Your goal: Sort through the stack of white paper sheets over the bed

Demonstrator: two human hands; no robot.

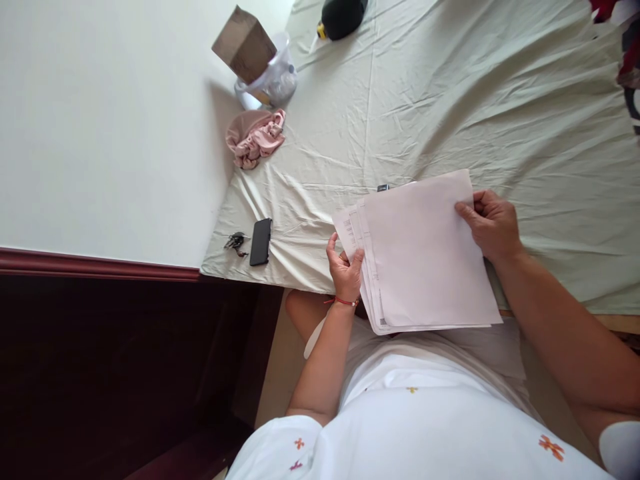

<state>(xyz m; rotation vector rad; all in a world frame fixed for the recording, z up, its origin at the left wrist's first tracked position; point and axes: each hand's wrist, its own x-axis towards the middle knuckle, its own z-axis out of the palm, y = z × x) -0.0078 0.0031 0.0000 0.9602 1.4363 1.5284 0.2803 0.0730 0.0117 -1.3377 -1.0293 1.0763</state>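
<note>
A loose stack of paper sheets (425,260) is held up over my lap at the near edge of the cloth-covered surface. The top sheet looks blank; printed lines show on the sheets fanned out beneath it on the left. My left hand (346,270) pinches the left edge of the stack, thumb on top. At the upper right edge, my right hand (493,223) grips the paper between thumb and fingers. A small dark object (383,188) peeks out just behind the papers, mostly hidden.
Wrinkled pale green cloth (320,160) covers the surface. To the left lie a black phone (261,242), keys (235,243) and a bunched pink cloth (256,139). Further back stand a clear plastic tub (283,80) holding a brown box (245,45), and a black rounded object (343,17).
</note>
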